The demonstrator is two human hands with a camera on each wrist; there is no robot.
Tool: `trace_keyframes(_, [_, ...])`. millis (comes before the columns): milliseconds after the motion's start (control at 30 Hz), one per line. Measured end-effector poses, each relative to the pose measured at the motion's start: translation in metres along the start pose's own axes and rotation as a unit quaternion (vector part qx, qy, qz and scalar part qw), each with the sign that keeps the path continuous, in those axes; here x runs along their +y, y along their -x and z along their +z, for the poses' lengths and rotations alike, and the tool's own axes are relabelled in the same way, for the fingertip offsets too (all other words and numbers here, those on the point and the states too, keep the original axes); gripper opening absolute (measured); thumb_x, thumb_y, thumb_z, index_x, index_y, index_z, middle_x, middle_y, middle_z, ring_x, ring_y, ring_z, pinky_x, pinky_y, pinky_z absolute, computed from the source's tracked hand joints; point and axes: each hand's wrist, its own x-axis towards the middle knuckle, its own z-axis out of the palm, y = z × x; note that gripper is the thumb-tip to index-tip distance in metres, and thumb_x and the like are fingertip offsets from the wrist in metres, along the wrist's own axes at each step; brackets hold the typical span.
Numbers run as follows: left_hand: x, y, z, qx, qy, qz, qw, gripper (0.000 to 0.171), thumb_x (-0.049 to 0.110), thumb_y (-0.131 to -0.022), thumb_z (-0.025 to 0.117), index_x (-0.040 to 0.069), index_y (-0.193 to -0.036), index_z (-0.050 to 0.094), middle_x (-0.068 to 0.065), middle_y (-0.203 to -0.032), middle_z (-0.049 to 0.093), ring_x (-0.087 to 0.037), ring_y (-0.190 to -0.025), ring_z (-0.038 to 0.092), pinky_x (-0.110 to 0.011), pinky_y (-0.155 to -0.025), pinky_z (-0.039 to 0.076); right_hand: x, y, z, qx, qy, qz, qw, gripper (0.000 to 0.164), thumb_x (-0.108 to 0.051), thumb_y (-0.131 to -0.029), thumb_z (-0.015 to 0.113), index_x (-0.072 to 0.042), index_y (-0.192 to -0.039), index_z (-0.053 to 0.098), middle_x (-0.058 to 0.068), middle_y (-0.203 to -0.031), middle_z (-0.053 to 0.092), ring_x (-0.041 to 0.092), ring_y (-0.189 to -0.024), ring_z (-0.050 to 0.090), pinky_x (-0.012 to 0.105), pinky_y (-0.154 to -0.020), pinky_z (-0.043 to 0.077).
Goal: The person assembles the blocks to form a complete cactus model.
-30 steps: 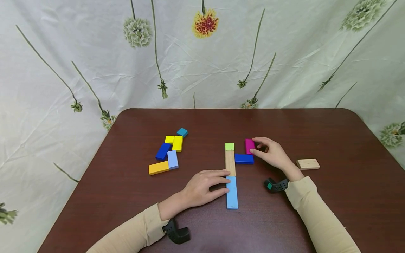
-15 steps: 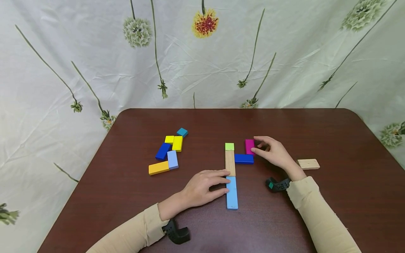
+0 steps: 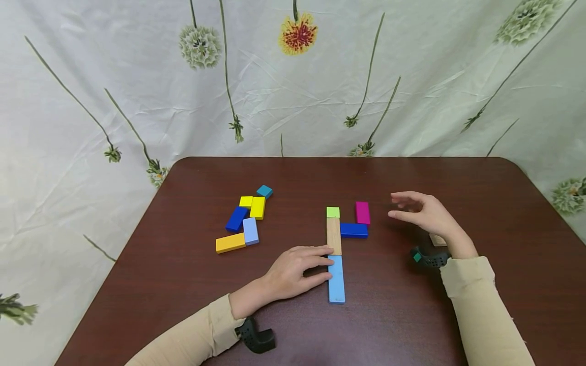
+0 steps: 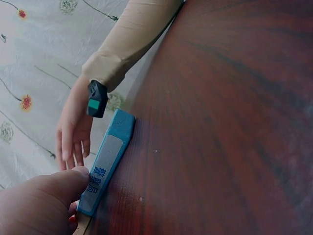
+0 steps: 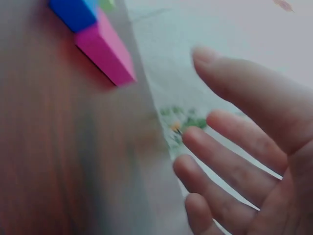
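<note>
Long block (image 3: pixel 336 288) lies flat on the bench (image 3: pixel 389 315), at the near end of a row with the tan block (image 3: pixel 333 231) and green block (image 3: pixel 333 212). From the left, my left hand (image 3: pixel 293 272) touches the long block and tan block, fingers extended, not wrapped round; a light, even touch should best hold the row straight. The blue block (image 3: pixel 354 230) juts right, the pink block (image 3: pixel 362 212) touching its far side; I'd only nudge there, as a hard push could skew both. My right hand (image 3: pixel 423 209) hangs beyond, thumb and fingers apart, holding nothing.

Elsewhere, left to right: the orange block (image 3: pixel 231 243), navy block (image 3: pixel 236 219), pale block (image 3: pixel 251 231), yellow blocks (image 3: pixel 258 208) and teal block (image 3: pixel 264 191) lie grouped; far right, my right wrist (image 3: pixel 461 244) partly hides the plain block (image 3: pixel 438 241).
</note>
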Motion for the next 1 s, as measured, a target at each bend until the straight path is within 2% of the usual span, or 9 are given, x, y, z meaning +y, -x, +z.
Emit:
trace_keyframes(167, [0.0, 0.0, 0.0, 0.002, 0.0, 0.002, 1.0, 0.03, 0.032, -0.089, 0.065, 0.016, -0.114, 0.07, 0.001, -0.129, 0.057, -0.008, -0.12, 0.051, -0.032, -0.097, 0.042, 0.009, 0.01, -0.019, -0.007, 0.0, 0.0, 1.0, 0.055, -0.034, -0.085, 0.07, -0.007, -0.13, 0.055, 0.012, -0.122, 0.059, 0.023, -0.107, 0.055, 0.027, -0.081, 0.047])
trace_keyframes(267, [0.001, 0.0, 0.0, 0.003, 0.002, -0.001, 1.0, 0.03, 0.032, -0.089, 0.065, 0.016, -0.114, 0.07, 0.001, -0.129, 0.058, -0.007, -0.12, 0.051, -0.032, -0.097, 0.042, 0.014, 0.016, -0.03, -0.019, 0.0, 0.01, 1.0, 0.055, -0.033, -0.085, 0.07, -0.006, -0.131, 0.054, 0.012, -0.124, 0.058, 0.018, -0.106, 0.055, 0.023, -0.079, 0.048])
trace_keyframes(533, [0.001, -0.001, -0.001, -0.002, 0.001, -0.005, 1.0, 0.03, 0.032, -0.089, 0.065, 0.016, -0.113, 0.07, 0.002, -0.129, 0.057, -0.006, -0.121, 0.049, -0.031, -0.097, 0.042, 0.029, 0.032, -0.051, -0.047, 0.033, 0.032, 0.998, 0.051, -0.033, -0.085, 0.07, -0.009, -0.128, 0.057, 0.008, -0.125, 0.059, -0.003, -0.1, 0.054, 0.022, -0.08, 0.046])
trace_keyframes(667, [0.001, -0.001, 0.0, -0.002, 0.002, -0.005, 1.0, 0.03, 0.032, -0.089, 0.065, 0.016, -0.113, 0.07, 0.002, -0.13, 0.057, -0.005, -0.121, 0.049, -0.031, -0.097, 0.042, 0.037, 0.039, -0.058, -0.061, 0.028, 0.035, 0.997, 0.048, -0.03, -0.086, 0.07, -0.009, -0.127, 0.058, 0.0, -0.122, 0.06, -0.005, -0.1, 0.053, 0.023, -0.079, 0.046])
trace_keyframes(800, [0.001, -0.001, 0.0, -0.001, 0.001, -0.004, 1.0, 0.03, 0.032, -0.089, 0.065, 0.016, -0.113, 0.07, 0.002, -0.129, 0.057, -0.005, -0.121, 0.049, -0.031, -0.097, 0.042, 0.045, 0.044, -0.064, -0.074, 0.014, 0.021, 0.997, 0.044, -0.022, -0.087, 0.069, -0.005, -0.126, 0.058, -0.004, -0.12, 0.061, -0.006, -0.101, 0.053, 0.019, -0.079, 0.045])
trace_keyframes(900, [0.001, -0.001, -0.001, -0.001, 0.0, -0.002, 1.0, 0.03, 0.032, -0.089, 0.065, 0.016, -0.114, 0.07, 0.002, -0.129, 0.057, -0.006, -0.121, 0.05, -0.032, -0.097, 0.042, 0.05, 0.047, -0.067, -0.079, 0.002, 0.015, 0.997, 0.043, -0.017, -0.086, 0.069, -0.002, -0.125, 0.058, -0.001, -0.118, 0.062, -0.005, -0.1, 0.055, 0.017, -0.078, 0.046])
trace_keyframes(1000, [0.001, -0.001, -0.001, 0.0, -0.002, 0.001, 1.0, 0.03, 0.032, -0.089, 0.065, 0.016, -0.114, 0.07, 0.001, -0.129, 0.057, -0.007, -0.12, 0.05, -0.032, -0.097, 0.042, 0.055, 0.049, -0.068, -0.085, -0.011, 0.029, 0.996, 0.044, -0.015, -0.085, 0.07, 0.0, -0.124, 0.058, 0.004, -0.119, 0.062, -0.003, -0.099, 0.056, 0.02, -0.076, 0.048])
